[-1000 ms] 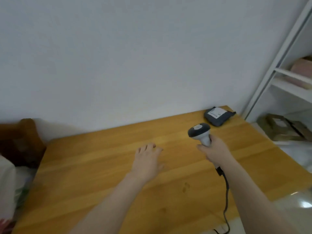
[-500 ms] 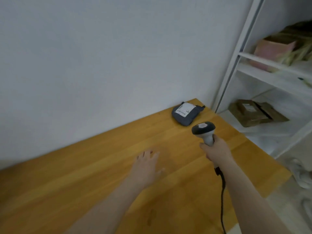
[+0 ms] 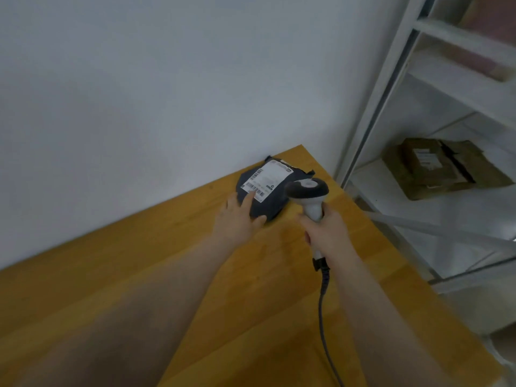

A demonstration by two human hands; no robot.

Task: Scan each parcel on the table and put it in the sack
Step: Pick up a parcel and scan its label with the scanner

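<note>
A dark grey parcel [image 3: 272,198] with a white barcode label [image 3: 267,179] lies at the far right corner of the wooden table [image 3: 139,275], against the wall. My left hand [image 3: 237,216] rests on the parcel's near left edge, fingers straight, one fingertip at the label's edge. My right hand [image 3: 325,230] grips the handle of a white and black barcode scanner [image 3: 307,195], held upright just right of the parcel with its head above the parcel's right side. The scanner's cable [image 3: 324,317] hangs down along my right forearm. No sack is in view.
A white metal shelf rack [image 3: 391,93] stands right of the table. A brown cardboard parcel [image 3: 441,166] lies on its lower shelf. A plain white wall runs behind the table. The table's right edge falls off toward the rack.
My left hand has reached forward across the table and now rests on the grey parcel. My right hand moved the scanner up close beside it. The view has swung to the right.
</note>
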